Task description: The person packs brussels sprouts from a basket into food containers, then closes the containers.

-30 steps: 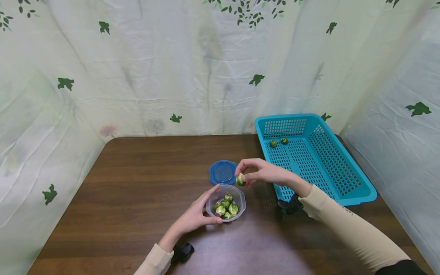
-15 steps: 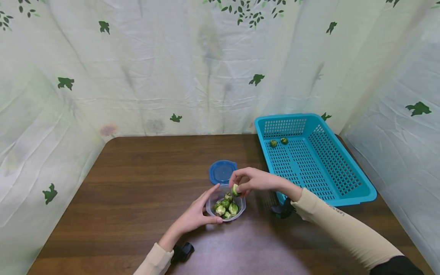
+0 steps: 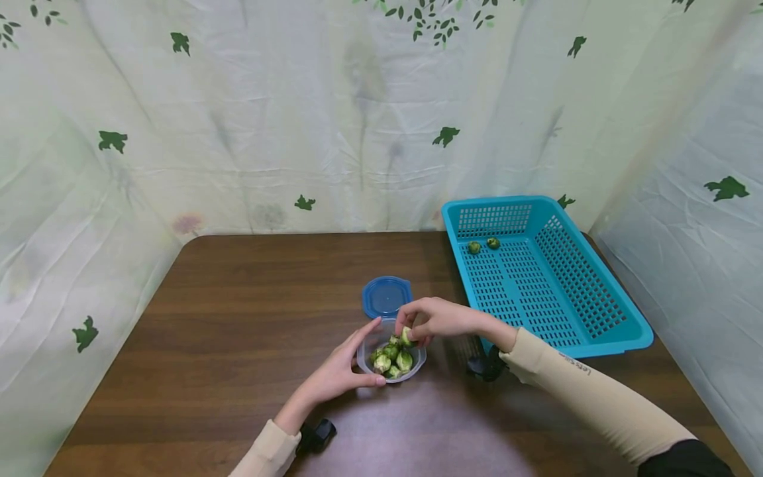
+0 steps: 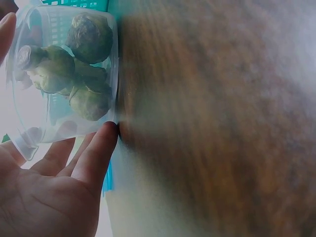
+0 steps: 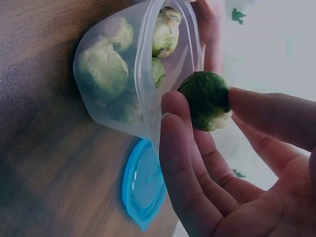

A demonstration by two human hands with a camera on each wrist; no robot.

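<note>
A clear plastic container [image 3: 371, 340] stands on the table with several Brussels sprouts [image 3: 391, 356] inside. My left hand [image 3: 336, 377] steadies it from the left, thumb at the near rim and fingers along the far side; in the left wrist view the fingertips lie against its wall. Between the thumb and fingertips of my right hand [image 3: 440, 318] is one green Brussels sprout [image 5: 205, 100]. The right wrist view has this sprout right at the container's rim, over the opening. A blue lid [image 3: 386, 296] lies just behind the container.
On the right of the brown table [image 3: 256, 331] sits a turquoise perforated basket [image 3: 620, 338], its near left side partly behind the right forearm. Two Brussels sprouts [image 3: 483, 246] lie in its far left corner. A leaf-patterned curtain [image 3: 250, 132] hangs along the back and sides.
My right hand has moved left and toward me, bringing the pinched sprout from beside the lid to over the container. The left hand stays where it was.
</note>
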